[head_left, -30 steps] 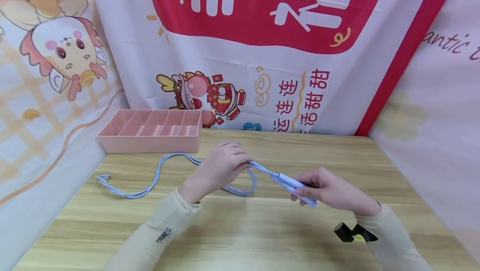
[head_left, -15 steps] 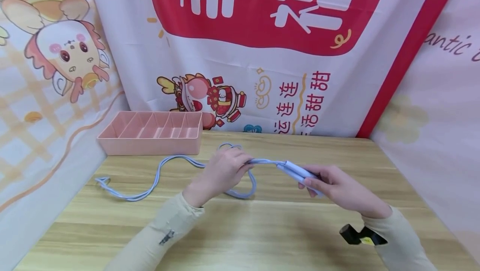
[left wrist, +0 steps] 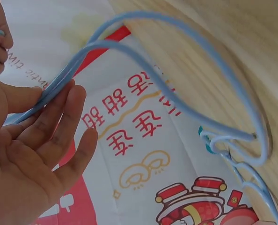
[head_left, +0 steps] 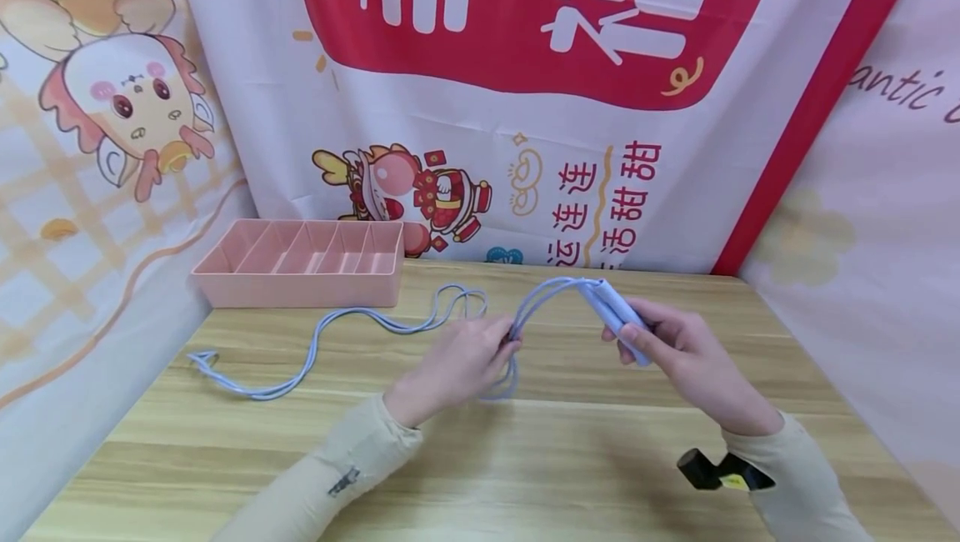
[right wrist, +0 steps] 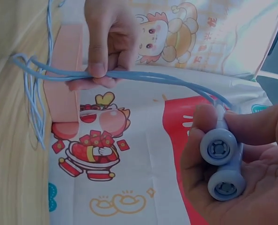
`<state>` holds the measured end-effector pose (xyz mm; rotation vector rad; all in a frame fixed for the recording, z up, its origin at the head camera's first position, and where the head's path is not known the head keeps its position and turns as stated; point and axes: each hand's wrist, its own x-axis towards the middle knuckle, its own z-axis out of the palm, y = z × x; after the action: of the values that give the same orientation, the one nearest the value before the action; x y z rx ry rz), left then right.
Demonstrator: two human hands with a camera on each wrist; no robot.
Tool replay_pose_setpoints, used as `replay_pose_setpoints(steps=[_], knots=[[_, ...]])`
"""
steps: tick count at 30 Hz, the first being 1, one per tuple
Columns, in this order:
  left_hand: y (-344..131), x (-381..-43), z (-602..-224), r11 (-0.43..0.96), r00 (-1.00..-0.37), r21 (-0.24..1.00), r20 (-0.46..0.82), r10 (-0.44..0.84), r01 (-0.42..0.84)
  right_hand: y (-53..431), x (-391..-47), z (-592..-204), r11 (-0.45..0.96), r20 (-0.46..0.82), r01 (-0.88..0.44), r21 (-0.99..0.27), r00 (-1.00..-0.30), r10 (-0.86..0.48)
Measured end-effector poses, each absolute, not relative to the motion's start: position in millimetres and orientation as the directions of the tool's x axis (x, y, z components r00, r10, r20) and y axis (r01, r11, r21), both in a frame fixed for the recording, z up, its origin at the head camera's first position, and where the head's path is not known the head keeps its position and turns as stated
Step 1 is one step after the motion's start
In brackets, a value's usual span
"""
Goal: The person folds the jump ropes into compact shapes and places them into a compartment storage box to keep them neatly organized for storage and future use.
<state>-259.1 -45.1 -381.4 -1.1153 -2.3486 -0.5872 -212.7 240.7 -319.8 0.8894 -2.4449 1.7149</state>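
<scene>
A light blue skipping rope (head_left: 309, 363) trails doubled over the wooden table from the left. Both of its handles (head_left: 611, 304) lie side by side in my right hand (head_left: 686, 346), which grips them tilted, rope ends upward. In the right wrist view, their round end caps (right wrist: 218, 146) face the camera. My left hand (head_left: 457, 363) pinches the doubled rope between thumb and fingers, a short way left of the handles. Between the hands the cords arch upward. In the left wrist view, the rope beyond the pinch hangs in a wide loop (left wrist: 214, 54) near the table.
A pink divided storage box (head_left: 300, 289) stands at the table's back left, beside the rope. Printed cloths (head_left: 465, 125) hang behind and on both sides. A small black device (head_left: 723, 471) is at my right sleeve.
My right hand has risen slightly and moved right, tipping the handles more upright. The left hand has shifted a little right and down, and the taut cords between the hands now arch.
</scene>
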Motion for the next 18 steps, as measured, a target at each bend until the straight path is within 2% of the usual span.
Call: replay_pose_setpoints(steps=[9, 18], knots=[[-39.2, -254.3, -385.8, 0.581, -0.618, 0.257, 0.517, 0.593, 0.772, 242.9, -214.8, -318.2, 0.137, 0.393, -0.450, -0.882, -0.865, -0.312], [-38.9, -254.3, -387.5, 0.571, -0.608, 0.257, 0.526, 0.594, 0.780, 246.2, -222.0, -322.1, 0.071, 0.384, -0.401, -0.913, -0.907, -0.173]])
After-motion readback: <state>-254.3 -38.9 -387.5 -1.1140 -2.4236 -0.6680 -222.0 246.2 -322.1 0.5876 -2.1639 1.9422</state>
